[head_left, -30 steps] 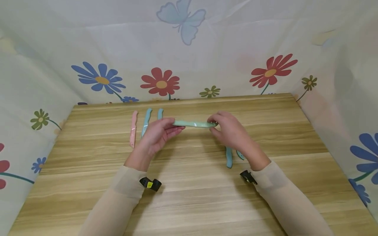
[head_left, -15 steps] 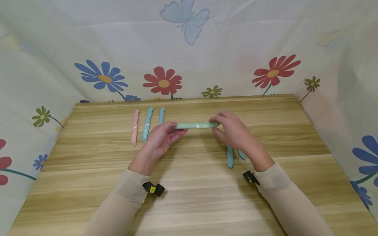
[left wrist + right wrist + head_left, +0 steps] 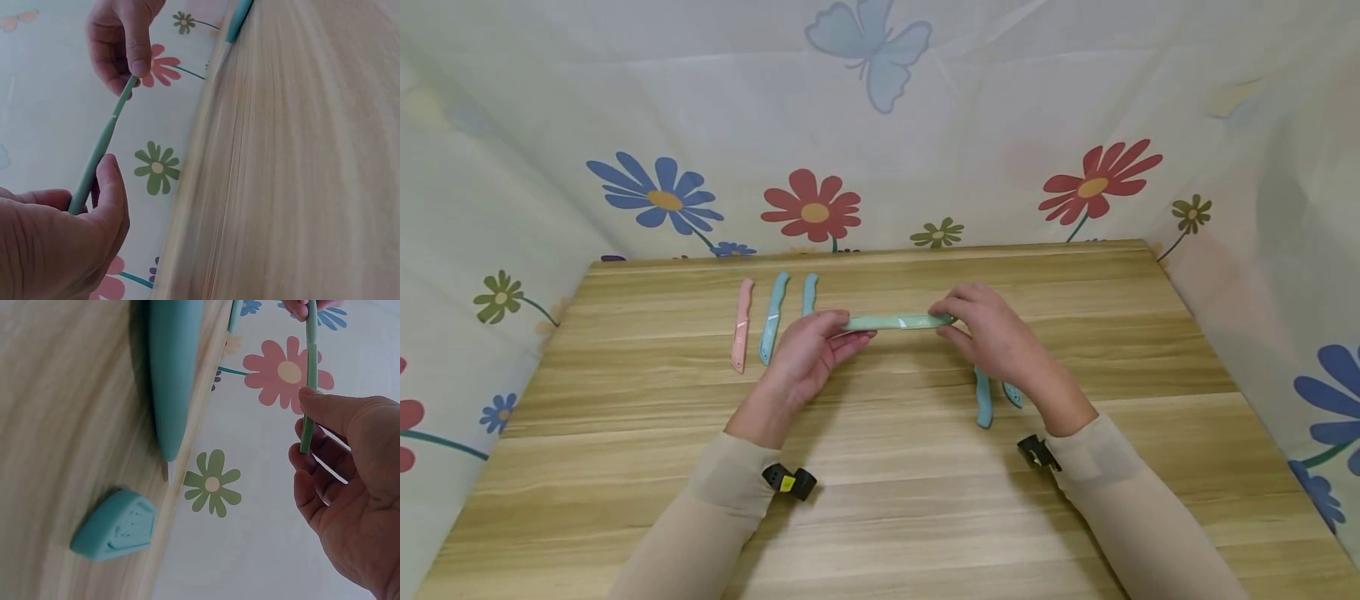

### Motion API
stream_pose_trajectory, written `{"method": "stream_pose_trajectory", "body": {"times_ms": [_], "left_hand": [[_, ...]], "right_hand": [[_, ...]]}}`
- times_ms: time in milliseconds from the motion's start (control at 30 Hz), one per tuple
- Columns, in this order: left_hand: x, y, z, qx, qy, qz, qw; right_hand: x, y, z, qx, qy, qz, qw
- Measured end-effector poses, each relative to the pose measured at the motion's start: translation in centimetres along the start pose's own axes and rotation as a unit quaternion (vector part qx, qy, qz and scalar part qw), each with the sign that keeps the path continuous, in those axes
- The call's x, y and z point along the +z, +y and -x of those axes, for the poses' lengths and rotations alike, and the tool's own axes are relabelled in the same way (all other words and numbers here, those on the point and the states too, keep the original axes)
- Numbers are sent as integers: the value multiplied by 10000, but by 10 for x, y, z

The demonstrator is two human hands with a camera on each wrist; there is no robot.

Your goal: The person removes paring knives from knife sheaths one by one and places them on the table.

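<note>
A light green knife (image 3: 880, 322) in a green sheath is held level above the table between both hands. My left hand (image 3: 805, 354) pinches its handle end between thumb and fingers. At the other end, my right hand (image 3: 988, 329) grips the sheath (image 3: 307, 434) with thumb and fingertips. A small white mark shows where handle and sheath meet. Below the right hand lie a blue knife (image 3: 982, 398) with its blade bare and a separate blue sheath (image 3: 1012, 394); the right wrist view shows both close up.
To the left, a sheathed pink knife (image 3: 742, 327) and a sheathed blue knife (image 3: 774, 318) lie side by side on the wooden table (image 3: 880, 500). Another blue knife (image 3: 809, 293) beside them is partly hidden by the left hand. A flower-printed cloth (image 3: 985, 142) stands behind.
Both hands keep their hold on the green knife, which has shifted slightly right and down in the head view. The head view itself has moved a little. The knives on the table lie unmoved.
</note>
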State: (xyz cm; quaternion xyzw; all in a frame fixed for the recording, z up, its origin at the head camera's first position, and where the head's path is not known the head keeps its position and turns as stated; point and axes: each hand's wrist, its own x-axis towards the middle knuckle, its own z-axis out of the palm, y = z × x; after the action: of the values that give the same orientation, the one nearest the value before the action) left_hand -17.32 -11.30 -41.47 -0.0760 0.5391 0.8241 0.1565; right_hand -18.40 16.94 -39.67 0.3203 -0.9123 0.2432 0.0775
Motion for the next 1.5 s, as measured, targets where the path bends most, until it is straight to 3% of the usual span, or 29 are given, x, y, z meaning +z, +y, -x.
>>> {"method": "stream_pose_trajectory", "body": {"times_ms": [100, 200, 267, 333, 400, 500, 533, 667, 733, 767, 833, 933, 1033, 1500], "left_hand": [[1, 1, 0, 87, 160, -258, 9995], [2, 2, 0, 380, 458, -1009, 9931], [3, 4, 1, 711, 682, -1852, 9777], [4, 6, 3, 1118, 804, -2757, 9513], [6, 9, 6, 1549, 807, -3627, 9154], [14, 13, 10, 2076, 646, -4839, 8477], [17, 15, 11, 2239, 570, -5245, 8194], [31, 16, 13, 2738, 336, -6681, 6911], [36, 14, 13, 2934, 249, -7148, 6343], [38, 13, 13, 2978, 219, -7316, 6129], [41, 10, 12, 3023, 191, -7544, 5824], [43, 7, 11, 3038, 192, -7718, 5583], [45, 5, 9, 3064, 228, -7775, 5488], [45, 1, 5, 3370, 320, -7787, 5283]], "right_hand": [[0, 0, 0, 12, 6, 6, 10000], [1, 0, -1, 14, 15, 15, 10000], [1, 0, -1, 16, 25, 13, 10000], [0, 0, -1, 22, 25, 16, 10000], [0, 0, -1, 45, 11, 28, 10000], [0, 0, 0, 93, -5, 48, 9999], [0, 0, 0, 107, -6, 50, 9999], [0, 1, 1, 121, 13, 57, 9999], [0, 1, 1, 97, 37, 55, 9999], [0, 1, 1, 87, 39, 57, 9999], [0, 1, 1, 66, 54, 52, 10000], [1, 1, 1, 48, 52, 35, 10000], [1, 1, 1, 51, 50, 33, 10000], [0, 2, 0, 1, 103, 52, 9999]]}}
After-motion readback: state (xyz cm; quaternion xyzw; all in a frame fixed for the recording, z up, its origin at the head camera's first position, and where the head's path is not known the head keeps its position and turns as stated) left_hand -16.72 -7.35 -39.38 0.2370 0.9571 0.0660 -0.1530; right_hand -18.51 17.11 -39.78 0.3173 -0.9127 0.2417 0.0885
